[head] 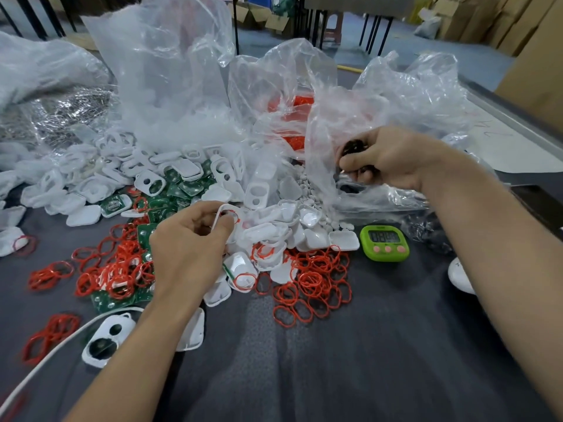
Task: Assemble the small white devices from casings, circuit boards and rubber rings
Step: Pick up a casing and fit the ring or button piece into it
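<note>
L hand (189,242) pinches white casing (218,212) w/ red ring (235,215); R hand (387,159) inside clear bag (396,95) on grey table (335,360), fingers curled round dark small parts (353,146)

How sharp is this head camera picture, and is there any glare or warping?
Head view: wide-angle bending toward the edges; left hand and right hand fairly sharp; rubber rings at far left smeared; soft glare whitens the plastic bags; timer digits blurry.

Casings (91,184) are lying heaped on the table (335,360) before the bags (170,86), circuit boards (182,185) sitting among them, rubber rings (316,278) spreading in front, a timer (384,242) sitting to their right.
</note>
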`<state>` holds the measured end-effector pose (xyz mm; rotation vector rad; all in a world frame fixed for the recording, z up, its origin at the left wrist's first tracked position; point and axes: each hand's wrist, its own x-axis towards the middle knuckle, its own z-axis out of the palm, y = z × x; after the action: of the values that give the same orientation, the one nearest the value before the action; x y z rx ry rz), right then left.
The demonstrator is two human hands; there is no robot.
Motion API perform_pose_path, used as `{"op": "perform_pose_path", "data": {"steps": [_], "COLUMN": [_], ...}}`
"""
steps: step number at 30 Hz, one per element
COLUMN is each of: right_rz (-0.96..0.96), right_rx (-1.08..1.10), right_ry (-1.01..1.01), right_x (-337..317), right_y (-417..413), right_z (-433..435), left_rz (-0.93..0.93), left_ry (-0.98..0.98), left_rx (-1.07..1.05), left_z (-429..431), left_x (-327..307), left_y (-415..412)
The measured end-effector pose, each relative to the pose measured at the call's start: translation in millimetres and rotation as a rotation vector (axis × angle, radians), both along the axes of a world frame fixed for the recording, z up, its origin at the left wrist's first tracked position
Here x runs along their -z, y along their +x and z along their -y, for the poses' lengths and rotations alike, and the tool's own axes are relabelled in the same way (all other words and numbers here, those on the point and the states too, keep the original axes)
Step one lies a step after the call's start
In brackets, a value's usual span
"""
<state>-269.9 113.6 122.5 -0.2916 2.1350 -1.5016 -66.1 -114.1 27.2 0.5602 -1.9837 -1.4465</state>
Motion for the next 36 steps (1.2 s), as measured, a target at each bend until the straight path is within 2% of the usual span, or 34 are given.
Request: {"op": "perform_pose_path", "data": {"steps": [3,6,9,13,16,18,23,27,36], "right_rz": [0.034,-0.020,-0.301,-0.500,-0.473,-0.459,-0.545,-0.563,-0.504], "right_rx": [-0.235,-0.351,-0.180,0.008,0.049,-0.005,-0.144,-0.168,-0.088], "right_ry": [-0.022,0.113,0.307,0.346,0.291,0.257,0.438,0.449,0.307], "right_x": [7.1,41.3,73.5,83.1,78.4,73.4,74.4,69.6,72.8], "right_y": [51.9,93.7,98.0,78.1,70.2,76.1,102.2,109.0,115.3], "right_z": [2.1,16.0,25.6,31.5,31.2,26.7,24.1,21.2,16.4], "left_rz": [0.004,0.003,-0.001,0.003,0.014,0.016,0.007,-0.001,-0.071], "left_ry": [0.001,0.005,0.006,0.016,0.007,0.009,0.029,0.024,-0.294], "left_rx": [-0.002,0.006,0.015,0.012,0.008,0.012,0.026,0.021,0.025], "left_z": [-0.5,-0.6,-0.1,-0.4,0.2,0.5,-1.3,-3.2,-24.8], "left_x": [1.1,2.2,4.4,5.4,5.0,5.5,3.3,1.9,-0.6], "left_y": [-1.0,-1.9,-0.8,-0.5,-1.5,-1.2,-1.1,0.3,11.8]}}
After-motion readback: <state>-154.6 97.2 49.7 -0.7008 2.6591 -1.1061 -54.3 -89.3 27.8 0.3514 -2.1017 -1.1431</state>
